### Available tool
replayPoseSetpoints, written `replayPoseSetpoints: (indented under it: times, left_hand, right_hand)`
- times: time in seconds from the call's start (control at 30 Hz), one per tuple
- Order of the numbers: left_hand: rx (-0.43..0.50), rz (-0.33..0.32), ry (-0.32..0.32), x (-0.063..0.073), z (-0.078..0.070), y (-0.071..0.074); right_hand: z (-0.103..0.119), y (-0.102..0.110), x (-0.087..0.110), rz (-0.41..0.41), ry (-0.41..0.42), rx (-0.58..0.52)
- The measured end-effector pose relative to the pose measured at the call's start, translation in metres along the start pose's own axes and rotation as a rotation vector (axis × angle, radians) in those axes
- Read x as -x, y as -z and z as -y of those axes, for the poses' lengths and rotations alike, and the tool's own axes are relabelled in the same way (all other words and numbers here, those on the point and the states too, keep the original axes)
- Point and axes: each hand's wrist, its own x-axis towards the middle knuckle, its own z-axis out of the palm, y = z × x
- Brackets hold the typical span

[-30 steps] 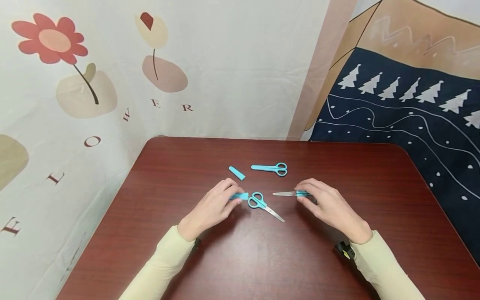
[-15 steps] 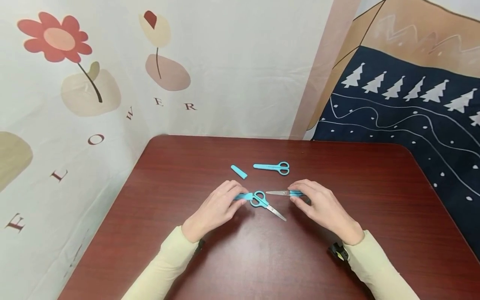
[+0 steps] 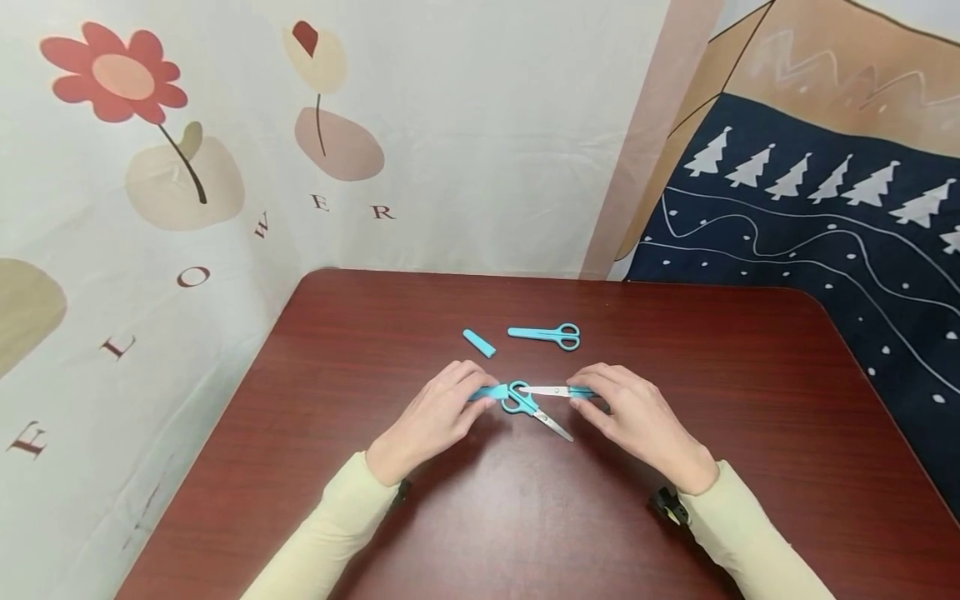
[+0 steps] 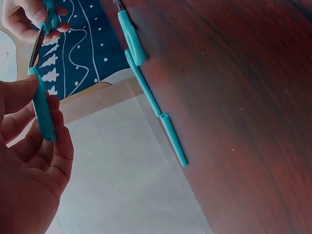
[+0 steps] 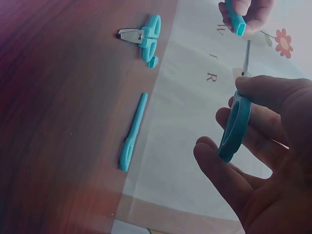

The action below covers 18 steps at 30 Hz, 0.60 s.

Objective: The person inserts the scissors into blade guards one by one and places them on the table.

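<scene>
My left hand [image 3: 435, 408] pinches a turquoise blade cover [image 3: 492, 392], its mouth facing right; the left wrist view shows this cover [image 4: 44, 112] between thumb and fingers. My right hand [image 3: 636, 415] grips turquoise-handled scissors [image 3: 551, 391], closed blades pointing left at the cover. In the right wrist view, a small gap seems to separate the scissors' [image 5: 236, 127] tip from the cover's mouth [image 5: 239, 28]. Both are held above the table. Below them lies a second, bare-bladed pair of scissors [image 3: 552, 426] on the table, blades toward lower right. My fingers partly hide the held handles.
Farther back on the brown table [image 3: 675, 321] lie a loose turquoise cover [image 3: 478, 342] and, right of it, a third pair of scissors [image 3: 534, 334] with its blades covered. A printed cloth [image 3: 480, 133] hangs behind the table.
My right hand has moved left, bringing the scissors' blades close to the cover. The left hand keeps its grip nearly in place. The whole head view has shifted slightly.
</scene>
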Motion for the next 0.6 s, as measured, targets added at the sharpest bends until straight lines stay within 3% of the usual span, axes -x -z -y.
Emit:
replayPoseSetpoints:
  times: [0.6]
  left_hand:
    - [0.007,0.02,-0.011,-0.0013,-0.0003,-0.005]
  right_hand:
    - [0.0046,-0.0045,-0.0048,0.031,0.027,0.052]
